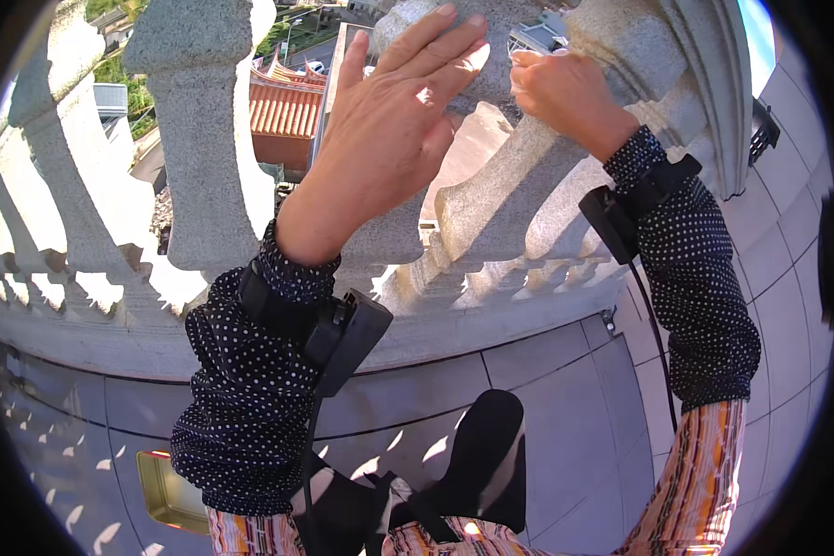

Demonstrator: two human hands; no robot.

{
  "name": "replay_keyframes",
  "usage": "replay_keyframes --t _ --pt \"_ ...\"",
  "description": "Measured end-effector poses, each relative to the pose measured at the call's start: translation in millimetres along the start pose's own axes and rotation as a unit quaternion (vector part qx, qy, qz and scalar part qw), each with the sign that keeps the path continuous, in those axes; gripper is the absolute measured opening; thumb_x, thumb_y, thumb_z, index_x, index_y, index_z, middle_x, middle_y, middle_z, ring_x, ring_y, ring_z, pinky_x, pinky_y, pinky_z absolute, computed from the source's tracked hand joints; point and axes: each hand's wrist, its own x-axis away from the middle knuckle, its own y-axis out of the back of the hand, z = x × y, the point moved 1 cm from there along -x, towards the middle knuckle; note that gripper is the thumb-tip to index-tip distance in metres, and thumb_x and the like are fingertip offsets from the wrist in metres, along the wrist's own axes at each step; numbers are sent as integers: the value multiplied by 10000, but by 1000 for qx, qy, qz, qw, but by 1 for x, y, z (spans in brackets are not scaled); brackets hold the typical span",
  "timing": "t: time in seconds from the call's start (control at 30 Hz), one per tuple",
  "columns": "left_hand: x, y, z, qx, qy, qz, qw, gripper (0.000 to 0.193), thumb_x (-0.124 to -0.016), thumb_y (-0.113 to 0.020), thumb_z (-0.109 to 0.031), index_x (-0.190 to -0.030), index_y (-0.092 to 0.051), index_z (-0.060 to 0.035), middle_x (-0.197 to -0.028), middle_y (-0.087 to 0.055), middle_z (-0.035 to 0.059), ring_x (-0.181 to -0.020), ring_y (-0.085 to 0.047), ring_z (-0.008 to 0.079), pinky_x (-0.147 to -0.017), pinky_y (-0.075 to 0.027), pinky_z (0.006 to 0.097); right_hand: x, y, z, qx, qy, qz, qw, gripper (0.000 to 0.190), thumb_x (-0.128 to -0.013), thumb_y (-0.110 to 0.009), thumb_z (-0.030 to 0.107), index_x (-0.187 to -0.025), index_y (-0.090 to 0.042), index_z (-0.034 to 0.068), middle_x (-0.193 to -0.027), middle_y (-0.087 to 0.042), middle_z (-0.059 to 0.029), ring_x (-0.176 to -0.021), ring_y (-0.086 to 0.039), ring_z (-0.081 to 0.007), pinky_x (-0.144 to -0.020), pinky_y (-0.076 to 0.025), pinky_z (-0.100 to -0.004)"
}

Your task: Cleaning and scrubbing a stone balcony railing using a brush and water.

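My left hand (pixel 389 132) reaches up in front of a grey stone balustrade, back of the hand towards me and fingers stretched out. No object shows in it; its palm side is hidden. It overlaps a stone baluster (pixel 479 35) behind the fingertips, and I cannot tell whether they touch. To its right, my right hand (pixel 573 97) is curled with bent fingers beside another thick baluster (pixel 629 42). The inside of that hand is hidden, so whether it pinches something small is unclear.
The balustrade's stone base (pixel 459 333) runs across before me above grey floor tiles (pixel 556 431). A gold-coloured metal tray (pixel 170 504) lies on the floor at lower left. Between the balusters, a red-tiled roof (pixel 285 108) shows far below. Black cables hang from both wrist devices.
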Motion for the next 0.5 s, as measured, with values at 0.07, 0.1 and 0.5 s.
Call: replay_keyframes --t 0.07,0.1,0.5 --pt "7 -3 2 7 22 6 1000 528 -824 -655 -85 -1340 -561 -142 -1564 -376 -56 -1482 -261 199 -1170 -194 591 29 32 31 63 -23 33 997 249 -816 -674 213 -1044 -684 113 -1113 -655 30 -777 -669 -210 -622 -550 -352" --pt "10 -9 4 15 36 11 999 533 -822 -655 -87 -1344 -557 -140 -1565 -376 -54 -1483 -259 198 -1170 -189 593 50 34 40 50 3 -33 998 346 -786 -710 176 -1127 -684 119 -1174 -625 59 -780 -616 -202 -585 -543 -336" --pt "2 -10 -7 48 49 16 997 613 -802 -628 -72 -1403 -516 -118 -1575 -365 -26 -1485 -254 225 -1180 -156 556 15 -5 59 135 -12 95 986 188 -784 -625 134 -902 -726 26 -1116 -658 -102 -736 -583 -184 -584 -480 -303"
